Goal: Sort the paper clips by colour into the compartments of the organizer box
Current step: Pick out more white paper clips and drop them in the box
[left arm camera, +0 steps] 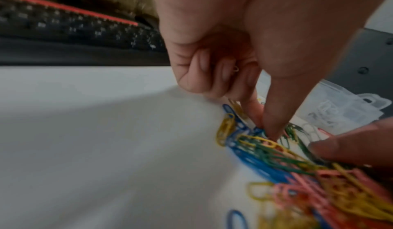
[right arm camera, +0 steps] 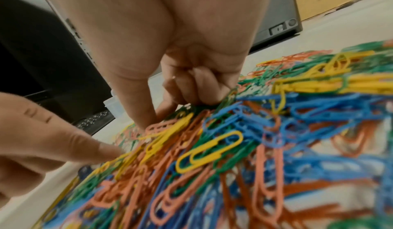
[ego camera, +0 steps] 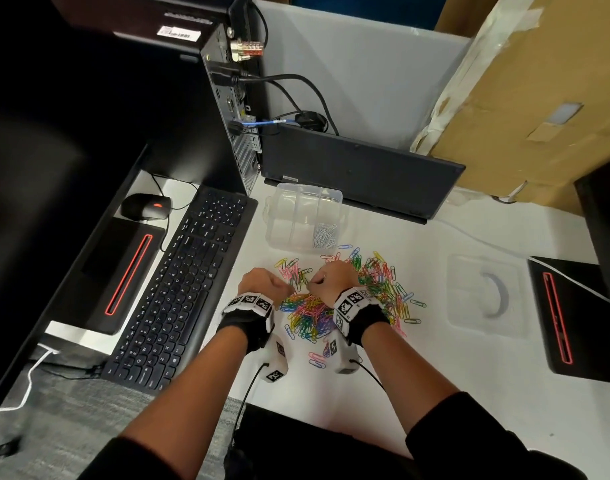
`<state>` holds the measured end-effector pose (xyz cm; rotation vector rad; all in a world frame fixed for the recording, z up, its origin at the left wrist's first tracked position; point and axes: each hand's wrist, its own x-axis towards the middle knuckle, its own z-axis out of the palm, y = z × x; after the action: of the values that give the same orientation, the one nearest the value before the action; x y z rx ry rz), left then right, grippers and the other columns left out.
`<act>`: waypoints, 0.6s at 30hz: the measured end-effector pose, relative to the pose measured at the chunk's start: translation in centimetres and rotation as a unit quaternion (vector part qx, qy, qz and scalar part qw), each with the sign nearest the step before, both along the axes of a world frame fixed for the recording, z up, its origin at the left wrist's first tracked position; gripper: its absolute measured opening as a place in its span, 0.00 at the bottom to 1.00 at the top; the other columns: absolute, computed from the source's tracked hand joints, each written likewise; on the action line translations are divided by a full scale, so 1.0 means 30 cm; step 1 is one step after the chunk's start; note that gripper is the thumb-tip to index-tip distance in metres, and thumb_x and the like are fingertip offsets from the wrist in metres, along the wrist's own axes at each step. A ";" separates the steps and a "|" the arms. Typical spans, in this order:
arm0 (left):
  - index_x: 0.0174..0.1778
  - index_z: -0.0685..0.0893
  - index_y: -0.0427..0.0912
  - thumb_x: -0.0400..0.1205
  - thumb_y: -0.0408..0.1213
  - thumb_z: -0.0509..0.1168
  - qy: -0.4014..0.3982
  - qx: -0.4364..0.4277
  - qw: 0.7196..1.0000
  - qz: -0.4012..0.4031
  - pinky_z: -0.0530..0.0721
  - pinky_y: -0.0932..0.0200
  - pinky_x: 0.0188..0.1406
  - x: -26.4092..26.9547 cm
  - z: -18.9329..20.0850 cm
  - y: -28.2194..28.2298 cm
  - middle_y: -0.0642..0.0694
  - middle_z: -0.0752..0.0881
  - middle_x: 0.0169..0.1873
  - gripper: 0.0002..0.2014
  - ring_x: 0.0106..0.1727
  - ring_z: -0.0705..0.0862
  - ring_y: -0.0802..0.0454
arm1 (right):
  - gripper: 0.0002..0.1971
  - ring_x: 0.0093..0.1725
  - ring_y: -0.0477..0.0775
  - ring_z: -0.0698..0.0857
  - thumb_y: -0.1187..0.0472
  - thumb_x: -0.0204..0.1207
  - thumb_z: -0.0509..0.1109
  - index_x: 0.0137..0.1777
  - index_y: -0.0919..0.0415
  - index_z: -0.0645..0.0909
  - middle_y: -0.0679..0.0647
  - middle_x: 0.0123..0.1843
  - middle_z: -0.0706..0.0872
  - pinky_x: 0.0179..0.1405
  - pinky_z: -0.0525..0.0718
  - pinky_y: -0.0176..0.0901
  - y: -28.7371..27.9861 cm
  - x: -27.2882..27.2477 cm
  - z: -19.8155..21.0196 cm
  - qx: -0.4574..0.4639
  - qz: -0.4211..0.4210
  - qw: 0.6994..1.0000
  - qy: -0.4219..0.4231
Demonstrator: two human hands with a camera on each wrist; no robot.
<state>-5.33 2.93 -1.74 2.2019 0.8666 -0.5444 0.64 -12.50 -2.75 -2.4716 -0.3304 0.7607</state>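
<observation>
A heap of paper clips [ego camera: 314, 313] in blue, green, yellow, pink and orange lies on the white desk. Both hands are down in its far edge, side by side. My left hand [ego camera: 291, 289] pinches thumb against forefinger into the clips [left arm camera: 297, 165], with its other fingers curled. My right hand [ego camera: 310, 282] does the same [right arm camera: 152, 120] in the heap [right arm camera: 234, 148]. The fingertips hide which clip each pinch holds. Beyond the heap stands the clear organizer box [ego camera: 272, 216], with white clips [ego camera: 325, 233] in its near right compartment.
A black keyboard [ego camera: 182, 282] lies left of the heap, with a mouse [ego camera: 146, 206] behind it. A dark laptop [ego camera: 359, 174] and a PC tower [ego camera: 227, 98] stand behind the box. A clear lid [ego camera: 487, 292] lies to the right. Cardboard [ego camera: 539, 98] leans at back right.
</observation>
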 end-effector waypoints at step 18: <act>0.38 0.89 0.51 0.73 0.52 0.76 -0.101 0.020 0.995 -0.017 0.78 0.64 0.37 -0.027 -0.008 0.004 0.57 0.83 0.31 0.09 0.36 0.82 0.57 | 0.07 0.37 0.50 0.82 0.62 0.79 0.71 0.53 0.66 0.86 0.55 0.41 0.83 0.38 0.84 0.40 -0.146 -0.018 0.036 0.452 -0.317 0.737 0.389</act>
<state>-6.14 3.06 -1.98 2.2656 0.7389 -0.3159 0.09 -16.89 -1.67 -1.0589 0.3846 0.9288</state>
